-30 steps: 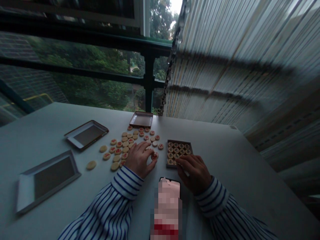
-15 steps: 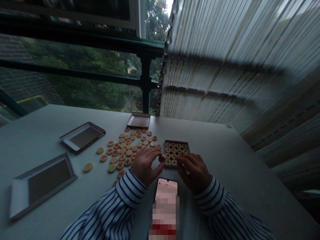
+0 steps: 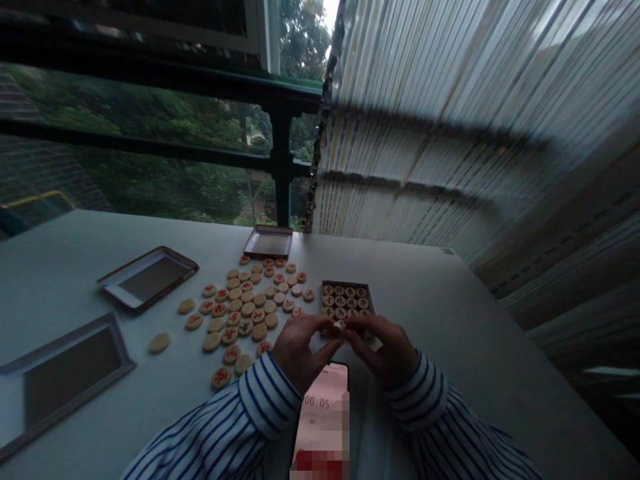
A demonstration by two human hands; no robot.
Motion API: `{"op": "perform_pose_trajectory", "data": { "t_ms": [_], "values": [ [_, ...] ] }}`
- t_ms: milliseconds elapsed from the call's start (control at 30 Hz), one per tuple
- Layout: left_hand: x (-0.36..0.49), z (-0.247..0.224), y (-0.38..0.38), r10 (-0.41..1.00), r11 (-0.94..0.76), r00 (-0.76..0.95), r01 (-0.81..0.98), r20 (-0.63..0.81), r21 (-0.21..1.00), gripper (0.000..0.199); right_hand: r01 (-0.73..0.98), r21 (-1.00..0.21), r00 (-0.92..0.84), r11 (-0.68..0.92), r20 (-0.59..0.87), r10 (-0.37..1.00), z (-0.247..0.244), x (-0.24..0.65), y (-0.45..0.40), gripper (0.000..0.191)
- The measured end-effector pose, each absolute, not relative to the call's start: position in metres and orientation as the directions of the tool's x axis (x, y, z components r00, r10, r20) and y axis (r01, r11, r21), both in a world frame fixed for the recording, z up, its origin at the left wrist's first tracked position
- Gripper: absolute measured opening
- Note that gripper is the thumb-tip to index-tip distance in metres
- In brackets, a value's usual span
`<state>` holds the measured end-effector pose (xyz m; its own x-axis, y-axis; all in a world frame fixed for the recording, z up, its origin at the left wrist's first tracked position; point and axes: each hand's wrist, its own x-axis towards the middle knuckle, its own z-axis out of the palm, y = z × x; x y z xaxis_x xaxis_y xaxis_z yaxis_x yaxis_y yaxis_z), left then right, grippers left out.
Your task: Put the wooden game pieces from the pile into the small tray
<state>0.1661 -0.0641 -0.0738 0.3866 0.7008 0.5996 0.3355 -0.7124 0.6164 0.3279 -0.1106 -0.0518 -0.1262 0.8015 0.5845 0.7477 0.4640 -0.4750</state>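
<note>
In front of the small box, my left hand (image 3: 301, 348) and my right hand (image 3: 384, 348) meet fingertip to fingertip. Pinched between them is one round wooden Chinese chess piece (image 3: 339, 325), tilted, its marking too small to read. Just behind my fingers stands the shallow box (image 3: 371, 301), where rows of pieces with dark characters (image 3: 352, 302) lie face up. My fingers hide the box's front row. To the left, many loose pieces (image 3: 247, 309) are spread on the table, some with red characters, some showing plain sides, and one with a dark character (image 3: 245, 327).
A phone (image 3: 325, 393) showing a timer lies below my hands. Shallow trays or lids rest at the back (image 3: 269, 255), at the left (image 3: 163, 249) and at the near left (image 3: 107, 319). The white table (image 3: 420, 287) backs onto a window with a curtain (image 3: 400, 153) on the right.
My left hand has brought the piece right, and my right hand's fingertips have closed on it too. The camera has turned slightly right.
</note>
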Motion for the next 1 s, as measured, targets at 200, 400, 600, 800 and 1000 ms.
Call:
{"op": "perform_pose_trajectory", "data": {
  "t_ms": [200, 400, 600, 800, 1000],
  "values": [
    [0.1680, -0.0763, -0.0653, 0.709, -0.702, 0.390, 0.307, 0.588, 0.643, 0.018, 0.644, -0.622, -0.080, 0.445, 0.524, 0.848, -0.0540, 0.3273, -0.1102, 0.012],
    [0.1668, -0.0748, -0.0668, 0.760, -0.629, 0.404, 0.262, 0.509, 0.732, 0.020, 0.609, -0.669, -0.067, 0.427, 0.493, 0.868, -0.0544, 0.3282, -0.1100, 0.010],
    [0.1689, -0.0745, -0.0675, 0.860, -0.399, 0.410, 0.166, 0.305, 0.902, 0.017, 0.608, -0.656, -0.089, 0.448, 0.504, 0.859, -0.0555, 0.3296, -0.1094, 0.011],
    [0.1741, -0.0804, -0.0679, 0.902, -0.093, 0.420, -0.038, 0.101, 0.995, 0.019, 0.624, -0.602, -0.149, 0.498, 0.534, 0.832, -0.0545, 0.3305, -0.1088, 0.014],
    [0.1753, -0.0772, -0.0662, 0.928, 0.019, 0.372, -0.086, 0.015, 0.996, 0.022, 0.697, -0.479, -0.211, 0.534, 0.574, 0.791, -0.0559, 0.3294, -0.1081, 0.017]
  ]
}}
